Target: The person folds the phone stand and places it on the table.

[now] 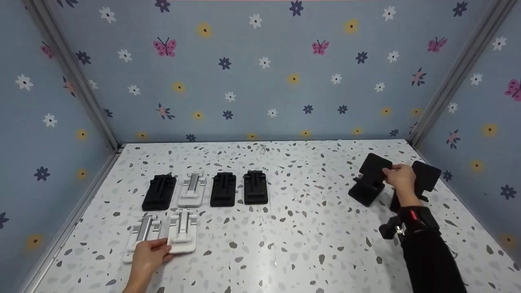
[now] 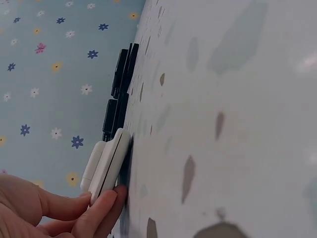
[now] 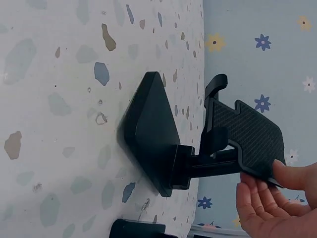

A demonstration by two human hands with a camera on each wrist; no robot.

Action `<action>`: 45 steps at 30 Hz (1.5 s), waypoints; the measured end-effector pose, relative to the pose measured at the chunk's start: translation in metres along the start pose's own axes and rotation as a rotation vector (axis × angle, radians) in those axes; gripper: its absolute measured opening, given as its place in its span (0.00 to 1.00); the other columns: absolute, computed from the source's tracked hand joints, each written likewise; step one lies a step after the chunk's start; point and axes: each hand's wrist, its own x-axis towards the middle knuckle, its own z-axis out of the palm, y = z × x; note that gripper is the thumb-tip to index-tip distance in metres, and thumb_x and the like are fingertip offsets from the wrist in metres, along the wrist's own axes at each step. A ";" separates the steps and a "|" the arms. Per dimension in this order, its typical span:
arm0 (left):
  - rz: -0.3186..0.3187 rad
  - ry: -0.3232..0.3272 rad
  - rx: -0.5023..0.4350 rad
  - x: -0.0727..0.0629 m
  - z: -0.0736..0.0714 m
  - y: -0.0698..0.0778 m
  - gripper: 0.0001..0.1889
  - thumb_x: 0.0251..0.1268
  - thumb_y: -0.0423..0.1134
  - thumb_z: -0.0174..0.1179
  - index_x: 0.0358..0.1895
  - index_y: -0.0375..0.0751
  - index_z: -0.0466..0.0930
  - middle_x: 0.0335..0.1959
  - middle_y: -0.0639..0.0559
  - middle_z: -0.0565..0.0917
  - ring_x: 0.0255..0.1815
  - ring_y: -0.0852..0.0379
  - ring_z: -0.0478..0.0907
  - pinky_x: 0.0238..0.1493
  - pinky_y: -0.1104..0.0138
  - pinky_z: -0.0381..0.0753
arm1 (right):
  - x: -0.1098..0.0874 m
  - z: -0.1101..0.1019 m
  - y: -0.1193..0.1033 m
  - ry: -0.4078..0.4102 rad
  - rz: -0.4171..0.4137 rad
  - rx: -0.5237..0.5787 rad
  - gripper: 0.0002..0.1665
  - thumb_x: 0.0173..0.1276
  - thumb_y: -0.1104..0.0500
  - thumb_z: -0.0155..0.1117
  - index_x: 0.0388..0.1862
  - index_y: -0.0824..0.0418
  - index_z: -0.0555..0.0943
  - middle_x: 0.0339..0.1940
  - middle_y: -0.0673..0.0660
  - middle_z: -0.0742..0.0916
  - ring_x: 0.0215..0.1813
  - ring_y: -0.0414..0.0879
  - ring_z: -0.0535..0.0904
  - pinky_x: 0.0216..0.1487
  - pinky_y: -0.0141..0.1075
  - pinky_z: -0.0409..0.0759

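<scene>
My left hand [image 1: 148,257] pinches the lower left corner of a folded white phone stand [image 1: 182,234] at the front left of the table. In the left wrist view, thumb and fingers grip the edge of this white phone stand [image 2: 110,161], low over the surface. At the right, my right hand [image 1: 401,178] holds the upper plate of an unfolded black phone stand [image 1: 372,173]. The right wrist view shows that black phone stand [image 3: 250,134] with its base plate [image 3: 151,131] near the tabletop, thumb on one face of the plate and fingers behind.
Another white folded stand [image 1: 140,232] lies beside the left hand. Behind stand a black one [image 1: 159,192], a white one [image 1: 191,195] and two more black ones [image 1: 223,189], [image 1: 256,188] in a row. A second unfolded black stand [image 1: 427,175] is partly behind the right hand. Patterned walls enclose the speckled table [image 1: 301,228].
</scene>
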 end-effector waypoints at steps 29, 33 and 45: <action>0.300 -0.021 -0.020 -0.031 0.028 0.051 0.16 0.60 0.28 0.52 0.48 0.19 0.70 0.39 0.31 0.78 0.32 0.48 0.80 0.28 0.66 0.83 | -0.080 0.032 -0.066 -0.098 -0.362 0.532 0.11 0.61 0.68 0.57 0.37 0.76 0.69 0.22 0.48 0.79 0.24 0.38 0.77 0.30 0.28 0.80; 0.351 -0.086 -0.070 -0.035 0.055 0.067 0.16 0.60 0.29 0.52 0.49 0.20 0.70 0.39 0.33 0.79 0.33 0.47 0.80 0.28 0.65 0.83 | -0.098 0.033 -0.078 -0.156 -0.414 0.622 0.06 0.60 0.71 0.56 0.33 0.72 0.69 0.21 0.50 0.79 0.24 0.40 0.77 0.30 0.30 0.81; 0.455 -0.395 -0.215 -0.046 0.118 0.100 0.19 0.61 0.30 0.52 0.52 0.18 0.66 0.39 0.33 0.78 0.35 0.45 0.79 0.33 0.60 0.82 | -0.147 0.038 -0.094 -0.272 -0.484 0.836 0.07 0.58 0.76 0.55 0.30 0.67 0.72 0.22 0.53 0.79 0.25 0.41 0.76 0.28 0.30 0.80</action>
